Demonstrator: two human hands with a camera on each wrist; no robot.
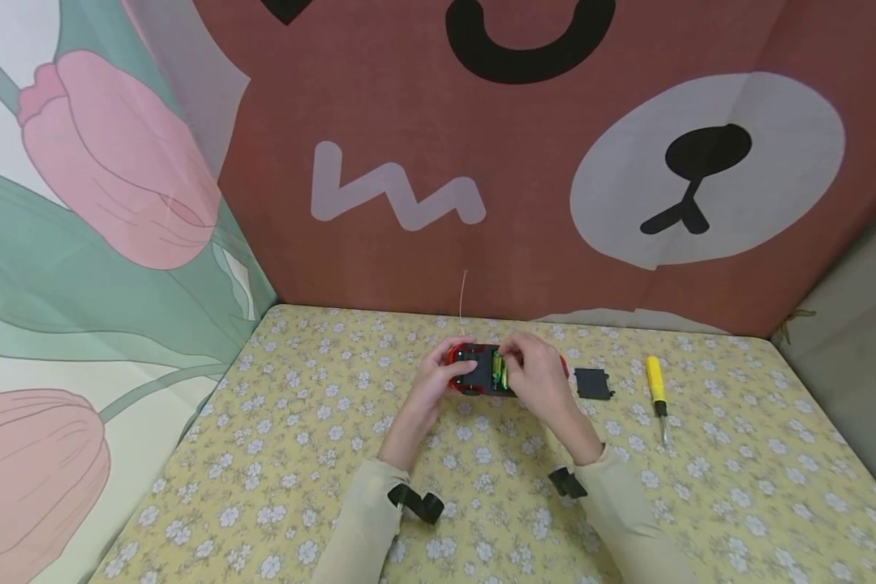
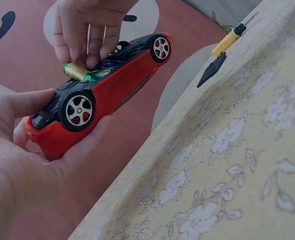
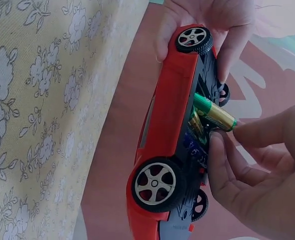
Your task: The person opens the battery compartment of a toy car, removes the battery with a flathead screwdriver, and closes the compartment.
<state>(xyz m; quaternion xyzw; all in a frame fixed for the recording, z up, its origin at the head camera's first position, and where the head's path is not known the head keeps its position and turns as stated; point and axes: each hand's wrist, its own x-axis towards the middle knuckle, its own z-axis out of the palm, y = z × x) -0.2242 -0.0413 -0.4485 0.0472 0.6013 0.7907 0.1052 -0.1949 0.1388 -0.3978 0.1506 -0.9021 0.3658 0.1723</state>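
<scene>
A red toy car (image 2: 115, 95) is held upside down above the table, its black underside up. My left hand (image 1: 432, 375) grips it by one end, thumb over the underside and fingers beneath. In the open battery compartment lie green-and-gold batteries and something blue. One green-and-gold battery (image 3: 215, 112) sticks out of the compartment at a slant. At that battery's outer end, my right hand (image 1: 536, 373) pinches with its fingertips. Parts of the compartment are hidden behind the right fingers in the head view.
Right of the car, a black battery cover (image 1: 593, 384) lies on the flowered tablecloth (image 1: 277, 454). Farther right is a screwdriver (image 1: 655, 385) with a yellow handle. Behind the table hangs a printed bear curtain (image 1: 380, 268); a thin pale line rises at the back edge.
</scene>
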